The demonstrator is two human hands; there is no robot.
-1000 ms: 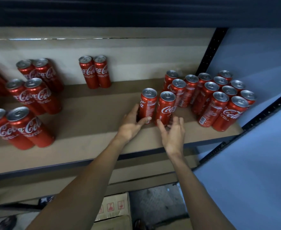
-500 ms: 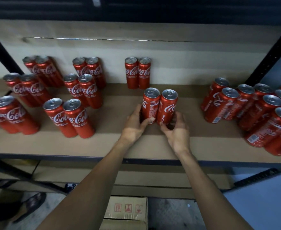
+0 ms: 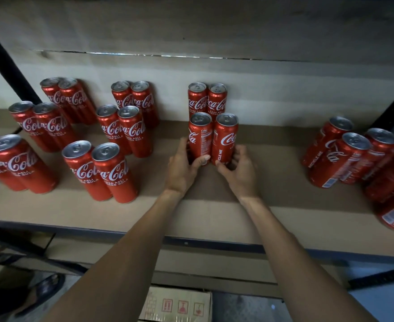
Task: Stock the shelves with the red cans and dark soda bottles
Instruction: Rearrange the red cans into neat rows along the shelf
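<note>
Cardboard-lined shelf (image 3: 261, 194) carries red cans (image 3: 112, 170) in tidy pairs, logos forward, probably for neat facing; a loose cluster (image 3: 354, 156) waits at right. Mid-shelf, two cans (image 3: 212, 138) stand touching, just before the back pair (image 3: 206, 98). With both arms reaching forward, the left hand (image 3: 182, 168) curls thumb and fingers round one and the right hand (image 3: 240, 170) round the other.

Bare shelf board (image 3: 272, 163) lies open between the middle cans (image 3: 200, 140) and the right cluster (image 3: 344, 156) (paired cans (image 3: 112, 168) crowd the left).
</note>
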